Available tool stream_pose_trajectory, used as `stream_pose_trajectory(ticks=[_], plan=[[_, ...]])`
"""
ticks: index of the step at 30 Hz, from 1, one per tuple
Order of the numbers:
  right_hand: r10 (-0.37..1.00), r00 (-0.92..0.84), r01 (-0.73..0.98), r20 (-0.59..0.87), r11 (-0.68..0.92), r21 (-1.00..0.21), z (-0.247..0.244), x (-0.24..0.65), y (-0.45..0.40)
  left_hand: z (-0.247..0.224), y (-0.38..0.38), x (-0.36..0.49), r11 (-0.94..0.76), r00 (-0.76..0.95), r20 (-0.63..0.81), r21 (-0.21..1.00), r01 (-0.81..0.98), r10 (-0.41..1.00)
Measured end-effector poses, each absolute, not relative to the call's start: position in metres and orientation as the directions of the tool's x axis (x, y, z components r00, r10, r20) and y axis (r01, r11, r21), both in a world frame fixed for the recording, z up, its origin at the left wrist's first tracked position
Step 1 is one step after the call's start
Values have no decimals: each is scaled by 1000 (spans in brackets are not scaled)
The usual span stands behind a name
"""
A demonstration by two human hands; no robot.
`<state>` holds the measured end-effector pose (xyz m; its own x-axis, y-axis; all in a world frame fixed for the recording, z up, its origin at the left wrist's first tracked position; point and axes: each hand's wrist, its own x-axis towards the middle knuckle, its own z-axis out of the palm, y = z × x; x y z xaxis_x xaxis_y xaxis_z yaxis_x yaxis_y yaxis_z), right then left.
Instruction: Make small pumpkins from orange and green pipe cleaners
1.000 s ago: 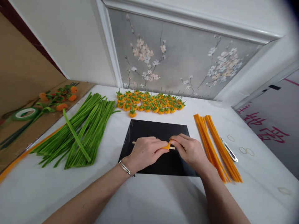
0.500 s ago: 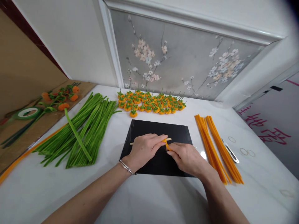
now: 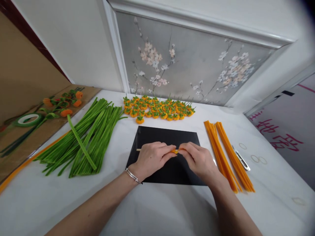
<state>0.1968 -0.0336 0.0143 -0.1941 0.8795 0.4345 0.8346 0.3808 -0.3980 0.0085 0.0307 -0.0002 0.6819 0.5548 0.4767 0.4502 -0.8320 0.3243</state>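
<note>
Over a black mat (image 3: 162,173), my left hand (image 3: 156,157) is closed on a thin pale stick (image 3: 138,149), whose end sticks out left of the knuckles. A short orange fuzzy strip (image 3: 175,151) shows at the fingertips, around the stick. My right hand (image 3: 197,159) pinches at the stick's right end, close beside my left fingertips; its fingers hide most of what they hold, with a bit of orange at the tips.
Green fuzzy stems (image 3: 98,141) lie at left, orange stems (image 3: 232,154) and a cutter (image 3: 242,159) at right. Several small orange pumpkin shapes (image 3: 156,114) stand behind the mat. Green tape (image 3: 28,120) rests on cardboard at far left. Rubber bands (image 3: 255,158) lie at right.
My right hand has moved up to the stick's right end, and the orange strip that hung between the hands now sits at the stick. My left hand has barely moved.
</note>
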Motion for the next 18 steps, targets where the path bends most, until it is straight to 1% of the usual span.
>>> stream_pose_trajectory(ticks=[3, 6, 9, 11, 14, 16, 18], plan=[[876, -109, 800, 470, 359, -481, 16, 197, -32, 1, 29, 9, -830, 680, 477, 347, 436, 557], [873, -40, 776, 485, 333, -536, 16, 198, -31, 3, 27, 11, -833, 687, 472, 355, 425, 552], [895, -17, 761, 445, 300, -575, 15, 198, -30, 4, 25, 13, -838, 688, 482, 359, 410, 543], [914, -33, 754, 405, 289, -590, 13, 199, -29, 5, 24, 14, -826, 668, 491, 397, 401, 560], [936, -108, 763, 335, 294, -576, 9, 201, -28, 5, 24, 14, -784, 636, 473, 480, 394, 609], [948, -175, 791, 267, 297, -536, 7, 201, -28, 4, 25, 14, -758, 618, 461, 522, 391, 636], [954, -222, 823, 199, 293, -486, 6, 200, -29, 3, 26, 13, -741, 602, 454, 537, 404, 657]])
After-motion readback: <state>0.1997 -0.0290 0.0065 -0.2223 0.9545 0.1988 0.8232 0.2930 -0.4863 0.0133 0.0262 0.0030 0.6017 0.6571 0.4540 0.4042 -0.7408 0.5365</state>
